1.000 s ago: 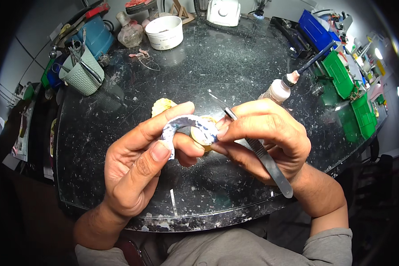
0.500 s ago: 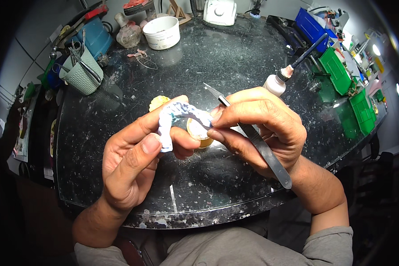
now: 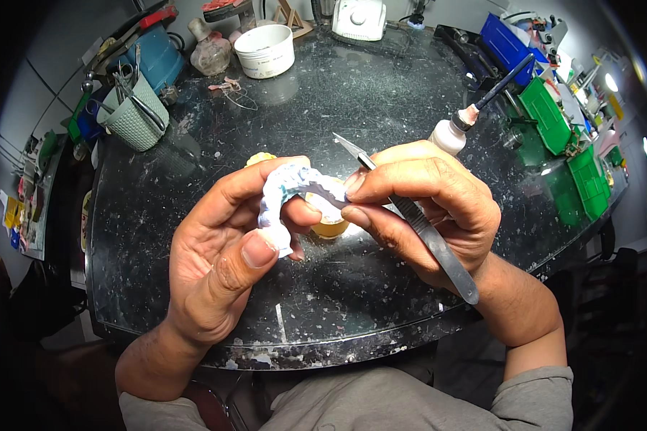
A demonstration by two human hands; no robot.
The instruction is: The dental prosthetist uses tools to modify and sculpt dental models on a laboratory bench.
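A horseshoe-shaped dental arch piece (image 3: 272,195), white with blue patches and tooth-like bumps, is held up over the bench between both hands. My left hand (image 3: 219,251) grips its left limb between thumb and fingers. With thumb and index fingertip, my right hand (image 3: 431,201) pinches the other end. The same hand also holds a metal scalpel (image 3: 438,255), which lies slantwise across the fingers with its blade pointing up and left. Under the arch stands a yellow dental cast (image 3: 331,226) with a pale top, partly covered. A second yellow piece (image 3: 260,158) shows behind my left fingers.
On the dark speckled bench (image 3: 381,316), a white tub (image 3: 264,57) and a glass flask (image 3: 210,52) stand at the back. A basket of tools (image 3: 135,122) is at left. To the right are a white bottle with a brush (image 3: 449,135) and green bins (image 3: 543,111).
The arch piece has turned a little, its left limb tilting toward me and lower. My left thumb has shifted right and down along it. The right hand has barely moved, still holding the scalpel.
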